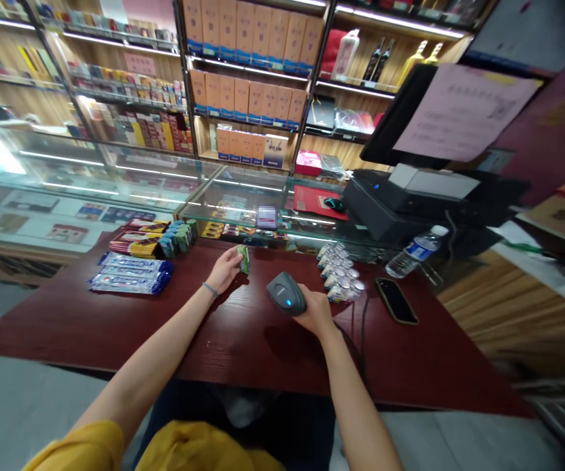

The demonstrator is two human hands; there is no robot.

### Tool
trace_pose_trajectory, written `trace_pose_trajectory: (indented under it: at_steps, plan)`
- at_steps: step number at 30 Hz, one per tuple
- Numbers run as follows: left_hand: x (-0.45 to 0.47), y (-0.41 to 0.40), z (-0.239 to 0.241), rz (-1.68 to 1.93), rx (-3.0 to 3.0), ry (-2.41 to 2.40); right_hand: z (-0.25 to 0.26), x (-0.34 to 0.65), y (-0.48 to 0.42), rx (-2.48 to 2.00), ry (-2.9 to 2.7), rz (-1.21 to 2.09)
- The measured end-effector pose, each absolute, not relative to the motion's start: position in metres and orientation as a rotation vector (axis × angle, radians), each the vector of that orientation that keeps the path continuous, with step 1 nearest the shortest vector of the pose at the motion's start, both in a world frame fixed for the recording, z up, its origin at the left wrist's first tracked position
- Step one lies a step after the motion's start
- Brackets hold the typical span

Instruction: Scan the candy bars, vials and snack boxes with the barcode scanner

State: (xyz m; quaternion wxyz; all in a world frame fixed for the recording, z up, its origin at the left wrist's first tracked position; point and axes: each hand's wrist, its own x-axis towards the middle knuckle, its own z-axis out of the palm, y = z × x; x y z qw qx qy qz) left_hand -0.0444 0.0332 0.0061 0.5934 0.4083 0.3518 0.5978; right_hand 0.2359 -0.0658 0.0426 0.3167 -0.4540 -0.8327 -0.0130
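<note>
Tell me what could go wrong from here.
The left hand partly covers the green packet, which might block the barcode scanner in the right hand. The black cable lies near the silver-topped containers and could drag some over. The water bottle stands close to the smartphone; a knock might tip it over.

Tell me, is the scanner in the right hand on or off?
On, it seems: a blue light glows on the scanner held in the right hand. Whether it is reading anything, I cannot tell.
</note>
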Motion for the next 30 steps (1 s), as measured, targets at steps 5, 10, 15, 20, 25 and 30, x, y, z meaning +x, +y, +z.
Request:
trace_pose_trajectory:
  at_steps: [5,10,15,20,25,30]
  plan:
    - [-0.002,0.047,0.017,1.374,1.094,0.855,0.055,0.266,-0.068,-1.306,-2.036,-0.029]
    - [0.061,0.078,0.021,1.371,1.294,0.84,0.06,0.307,-0.08,-1.34,-1.979,-0.045]
    - [0.122,0.11,0.013,1.373,1.423,0.888,0.06,0.343,-0.093,-1.404,-1.955,-0.084]
    - [0.165,0.137,-0.001,1.384,1.428,0.981,0.06,0.361,-0.102,-1.405,-1.935,-0.081]
    - [0.182,0.148,-0.009,1.413,1.481,1.039,0.056,0.369,-0.105,-1.399,-1.936,-0.128]
    - [0.188,0.15,-0.016,1.412,1.463,1.027,0.052,0.372,-0.104,-1.363,-1.943,-0.115]
